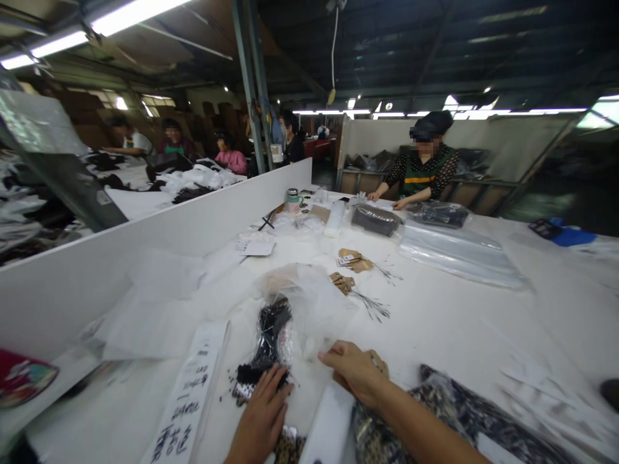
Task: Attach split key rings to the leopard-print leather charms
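Note:
My left hand point(264, 409) lies with its fingers stretched out at the edge of a heap of small black pieces point(251, 374). Above it, a clear plastic bag point(309, 299) with black, shiny contents lies crumpled on the table. My right hand point(360, 370) is closed in a pinch at the near right edge of this bag, its fingertips on the thin film. Beneath my right hand is a white strip-like stack point(329, 422). Patterned items in clear plastic point(464, 412) lie under and beside my right forearm.
Brown hang tags with strings point(355, 260) lie ahead. A white board with handwriting point(188, 399) is at left, beside a low partition point(193, 222). Flat plastic bags point(459, 254) and a packed dark item point(374, 219) lie farther off, near a co-worker point(428, 164) across the table.

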A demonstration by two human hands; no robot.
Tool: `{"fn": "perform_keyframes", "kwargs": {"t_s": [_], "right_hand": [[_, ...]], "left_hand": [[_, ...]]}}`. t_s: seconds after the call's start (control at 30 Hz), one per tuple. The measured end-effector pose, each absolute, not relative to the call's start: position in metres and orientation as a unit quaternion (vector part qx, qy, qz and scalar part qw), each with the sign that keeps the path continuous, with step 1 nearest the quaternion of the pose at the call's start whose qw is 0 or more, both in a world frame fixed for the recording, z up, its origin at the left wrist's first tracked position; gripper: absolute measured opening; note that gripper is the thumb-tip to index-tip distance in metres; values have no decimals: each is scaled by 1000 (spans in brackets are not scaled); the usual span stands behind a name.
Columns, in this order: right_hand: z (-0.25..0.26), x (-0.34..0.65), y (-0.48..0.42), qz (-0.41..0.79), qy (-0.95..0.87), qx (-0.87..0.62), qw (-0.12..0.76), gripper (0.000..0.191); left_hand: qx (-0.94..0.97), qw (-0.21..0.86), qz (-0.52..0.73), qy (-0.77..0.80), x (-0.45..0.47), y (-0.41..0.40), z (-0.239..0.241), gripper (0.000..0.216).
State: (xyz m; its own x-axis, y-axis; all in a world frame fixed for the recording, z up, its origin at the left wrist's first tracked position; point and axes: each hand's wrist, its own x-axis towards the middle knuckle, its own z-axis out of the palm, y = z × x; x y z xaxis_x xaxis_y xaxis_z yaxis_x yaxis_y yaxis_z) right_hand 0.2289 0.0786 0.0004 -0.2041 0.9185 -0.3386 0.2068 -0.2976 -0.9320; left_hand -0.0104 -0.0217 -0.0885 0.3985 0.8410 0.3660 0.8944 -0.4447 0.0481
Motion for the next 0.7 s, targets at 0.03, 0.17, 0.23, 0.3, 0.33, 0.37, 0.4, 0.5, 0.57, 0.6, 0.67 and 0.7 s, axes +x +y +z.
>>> {"fn": "perform_keyframes", "kwargs": {"t_s": [0.03, 0.17, 0.23, 0.3, 0.33, 0.37, 0.4, 0.5, 0.57, 0.6, 0.67, 0.7], "right_hand": [[6, 241, 70, 568, -533, -558, 286, 43], [32, 280, 27, 505, -656, -513, 227, 63], [51, 289, -1, 534, -709, -431, 161, 53], [70, 290, -33, 539, -761, -354, 79, 39], [78, 288, -49, 527, -780, -333, 50, 36], [83, 286, -65, 513, -795, -323, 34, 35], [85, 283, -81, 501, -806, -314, 25, 36], [63, 274, -125, 504, -824, -259, 23, 39], [31, 267, -153, 521, -823, -223, 36, 35], [13, 262, -168, 524, -819, -225, 54, 32], [-16, 250, -199, 512, -820, -247, 61, 25], [-25, 242, -215, 512, -824, -239, 44, 22]], "left_hand": [[-828, 66, -184, -525, -9, -27, -82, 41], [-806, 38, -224, -547, -10, -67, -50, 42], [-794, 29, -236, -560, -15, -100, -38, 41], [-779, 10, -241, -579, -23, -141, -33, 38], [-771, -5, -240, -590, -26, -164, -33, 35], [-765, -23, -236, -599, -30, -188, -35, 33], [-759, -46, -230, -607, -32, -213, -36, 30], [-743, -123, -194, -629, -36, -292, -41, 27], [-729, -151, -181, -643, -34, -340, -41, 27], [-718, -158, -182, -653, -32, -362, -40, 26], [-685, -178, -192, -680, -27, -399, -38, 25], [-665, -194, -199, -693, -24, -415, -37, 25]]}}
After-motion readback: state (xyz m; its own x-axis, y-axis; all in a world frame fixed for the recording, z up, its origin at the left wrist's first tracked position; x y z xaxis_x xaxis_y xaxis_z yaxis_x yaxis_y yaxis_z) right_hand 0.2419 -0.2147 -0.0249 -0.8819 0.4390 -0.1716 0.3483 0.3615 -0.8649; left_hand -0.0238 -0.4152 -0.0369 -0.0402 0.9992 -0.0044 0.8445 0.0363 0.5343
